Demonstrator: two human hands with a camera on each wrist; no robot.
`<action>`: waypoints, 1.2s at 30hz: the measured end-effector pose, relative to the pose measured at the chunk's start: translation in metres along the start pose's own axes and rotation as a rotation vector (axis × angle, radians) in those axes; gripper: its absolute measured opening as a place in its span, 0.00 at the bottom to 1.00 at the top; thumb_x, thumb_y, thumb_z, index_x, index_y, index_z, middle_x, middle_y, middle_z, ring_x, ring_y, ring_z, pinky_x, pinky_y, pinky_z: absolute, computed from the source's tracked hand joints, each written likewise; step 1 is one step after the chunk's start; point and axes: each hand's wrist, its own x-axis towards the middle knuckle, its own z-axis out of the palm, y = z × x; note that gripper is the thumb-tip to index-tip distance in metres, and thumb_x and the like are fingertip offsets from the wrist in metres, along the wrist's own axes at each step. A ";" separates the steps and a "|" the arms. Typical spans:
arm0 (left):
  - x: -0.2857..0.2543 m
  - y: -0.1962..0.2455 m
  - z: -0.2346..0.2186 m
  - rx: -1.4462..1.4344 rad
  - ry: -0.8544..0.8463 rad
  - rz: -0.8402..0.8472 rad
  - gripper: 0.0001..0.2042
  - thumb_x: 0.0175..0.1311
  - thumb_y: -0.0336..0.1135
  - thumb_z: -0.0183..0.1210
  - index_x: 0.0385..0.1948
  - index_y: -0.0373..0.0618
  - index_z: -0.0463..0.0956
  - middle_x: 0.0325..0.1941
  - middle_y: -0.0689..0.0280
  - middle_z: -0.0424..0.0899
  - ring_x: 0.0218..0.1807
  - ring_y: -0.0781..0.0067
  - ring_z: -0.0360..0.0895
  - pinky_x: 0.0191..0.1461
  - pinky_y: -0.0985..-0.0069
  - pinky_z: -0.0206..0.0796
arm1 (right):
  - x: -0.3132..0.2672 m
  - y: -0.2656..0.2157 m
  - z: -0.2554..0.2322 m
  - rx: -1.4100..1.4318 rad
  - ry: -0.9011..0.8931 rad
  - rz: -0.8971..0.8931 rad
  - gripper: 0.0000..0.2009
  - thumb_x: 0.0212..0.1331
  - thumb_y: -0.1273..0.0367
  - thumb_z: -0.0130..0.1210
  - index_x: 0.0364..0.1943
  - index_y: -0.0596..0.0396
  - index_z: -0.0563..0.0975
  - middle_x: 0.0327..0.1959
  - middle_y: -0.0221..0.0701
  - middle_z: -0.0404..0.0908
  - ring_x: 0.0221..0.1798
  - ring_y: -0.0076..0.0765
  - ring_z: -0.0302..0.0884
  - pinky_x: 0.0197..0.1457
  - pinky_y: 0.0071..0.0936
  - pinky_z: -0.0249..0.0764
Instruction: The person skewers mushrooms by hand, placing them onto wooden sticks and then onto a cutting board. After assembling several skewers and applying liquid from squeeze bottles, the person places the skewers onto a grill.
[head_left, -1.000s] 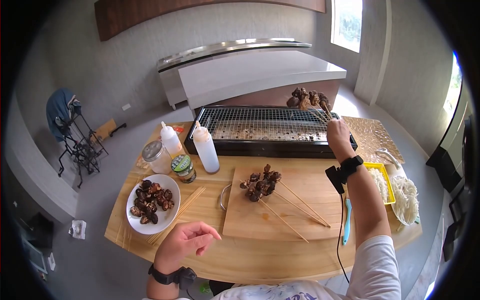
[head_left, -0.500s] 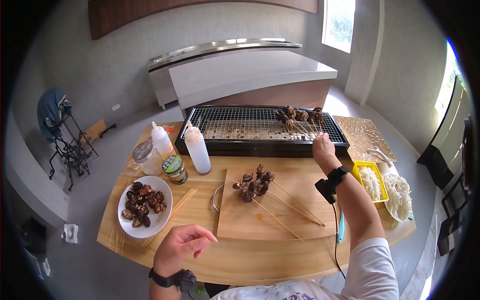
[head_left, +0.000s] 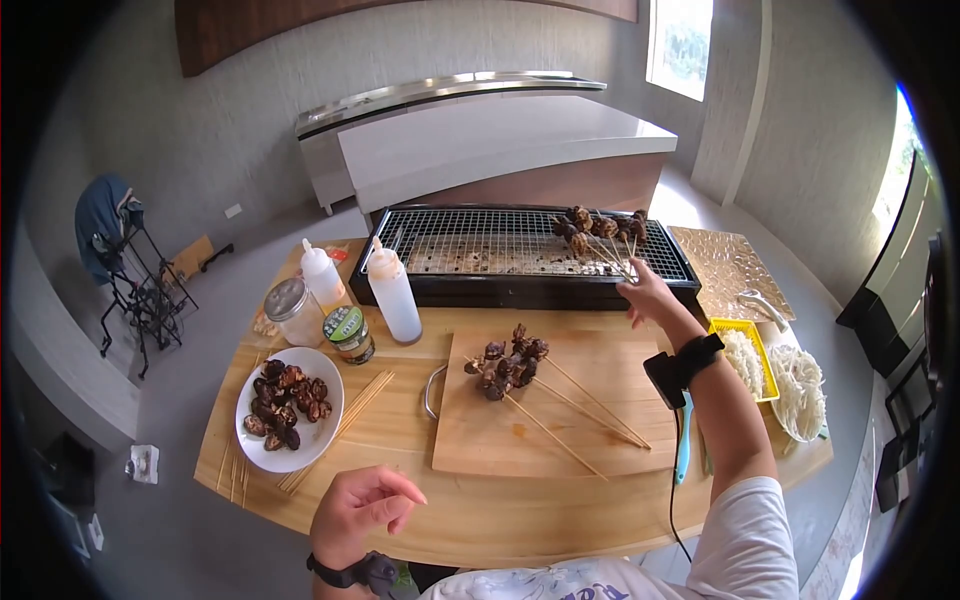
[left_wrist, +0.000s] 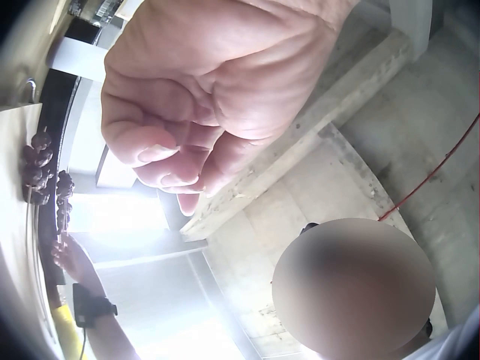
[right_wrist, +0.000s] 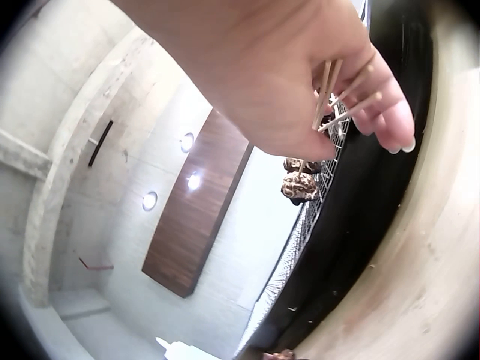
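Note:
Several skewers of brown mushrooms (head_left: 602,228) lie over the right end of the grill rack (head_left: 470,240). At their bare stick ends is my right hand (head_left: 650,296), over the grill's front edge. The right wrist view shows the sticks (right_wrist: 328,94) passing between thumb and fingers, which stand apart and loosely bent. My left hand (head_left: 368,508) hovers above the table's front edge, fingers loosely curled with nothing in them. More mushroom skewers (head_left: 508,366) rest on the cutting board (head_left: 560,455), sticks toward the lower right.
Left on the table are a white plate (head_left: 325,440) of mushrooms, bare skewers (head_left: 360,410), two squeeze bottles (head_left: 395,300), a glass jar (head_left: 292,312) and a small labelled jar (head_left: 348,335). To the right are a blue-handled tool (head_left: 684,445) and a yellow basket (head_left: 768,370) of white shreds.
My right hand has lowered the mushroom skewers from the air onto the rack, and its fingers have since loosened around the sticks. The left hand has barely shifted.

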 end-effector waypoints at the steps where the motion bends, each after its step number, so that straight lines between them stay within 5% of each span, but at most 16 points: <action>1: -0.001 -0.001 0.001 -0.001 0.012 0.008 0.08 0.57 0.30 0.55 0.30 0.32 0.74 0.20 0.66 0.71 0.20 0.80 0.66 0.24 0.85 0.56 | 0.003 0.000 -0.002 0.265 -0.003 0.024 0.33 0.53 0.68 0.48 0.63 0.53 0.48 0.41 0.47 0.72 0.24 0.37 0.78 0.23 0.32 0.79; 3: -0.001 -0.006 0.002 -0.027 0.018 0.012 0.08 0.57 0.31 0.56 0.30 0.32 0.74 0.20 0.66 0.71 0.20 0.80 0.66 0.23 0.85 0.56 | 0.005 0.006 0.000 0.711 0.028 0.037 0.27 0.58 0.68 0.44 0.61 0.54 0.51 0.35 0.42 0.71 0.26 0.37 0.76 0.28 0.35 0.80; 6: -0.004 -0.011 0.002 -0.068 0.038 0.008 0.10 0.56 0.33 0.56 0.29 0.32 0.73 0.19 0.66 0.70 0.19 0.80 0.66 0.23 0.85 0.56 | 0.023 0.025 0.000 0.953 -0.090 0.109 0.22 0.58 0.70 0.43 0.57 0.57 0.56 0.35 0.41 0.71 0.27 0.39 0.76 0.32 0.37 0.79; 11: -0.005 -0.016 0.001 -0.090 0.046 -0.003 0.11 0.57 0.34 0.56 0.30 0.32 0.73 0.18 0.66 0.70 0.19 0.79 0.67 0.23 0.84 0.57 | 0.023 0.037 -0.004 1.057 -0.158 0.113 0.07 0.57 0.72 0.45 0.36 0.61 0.70 0.28 0.38 0.74 0.29 0.40 0.77 0.34 0.37 0.78; 15: -0.005 -0.021 -0.001 -0.110 0.038 -0.028 0.11 0.58 0.35 0.56 0.32 0.33 0.73 0.18 0.65 0.71 0.19 0.79 0.67 0.24 0.85 0.58 | 0.020 0.046 -0.011 1.209 -0.353 0.116 0.08 0.61 0.67 0.45 0.35 0.58 0.72 0.28 0.34 0.77 0.32 0.35 0.77 0.38 0.32 0.77; 20: -0.006 -0.027 -0.002 -0.113 0.059 -0.056 0.12 0.58 0.36 0.56 0.32 0.33 0.73 0.18 0.65 0.71 0.19 0.79 0.67 0.24 0.84 0.59 | 0.000 0.022 -0.015 0.658 -0.184 0.131 0.10 0.57 0.67 0.48 0.35 0.60 0.73 0.29 0.36 0.78 0.32 0.37 0.79 0.36 0.32 0.79; 27: -0.012 -0.030 -0.001 -0.076 0.078 -0.057 0.12 0.58 0.36 0.56 0.32 0.33 0.73 0.17 0.66 0.71 0.19 0.79 0.67 0.23 0.84 0.59 | 0.008 0.035 -0.010 0.771 -0.118 0.175 0.11 0.57 0.65 0.49 0.36 0.60 0.72 0.33 0.40 0.78 0.33 0.40 0.80 0.39 0.33 0.79; 29: -0.013 -0.032 -0.002 -0.089 0.072 -0.054 0.12 0.58 0.36 0.56 0.32 0.33 0.73 0.17 0.65 0.71 0.19 0.79 0.67 0.23 0.84 0.59 | 0.003 0.038 -0.008 1.085 -0.308 0.131 0.12 0.59 0.64 0.48 0.37 0.59 0.72 0.34 0.40 0.78 0.36 0.40 0.79 0.45 0.34 0.76; 36: -0.016 -0.038 -0.005 -0.098 0.100 -0.056 0.11 0.59 0.35 0.55 0.33 0.33 0.73 0.17 0.65 0.71 0.19 0.79 0.67 0.23 0.84 0.59 | 0.011 0.052 -0.004 1.209 -0.558 0.086 0.14 0.61 0.61 0.47 0.40 0.57 0.73 0.30 0.30 0.78 0.35 0.32 0.78 0.47 0.35 0.74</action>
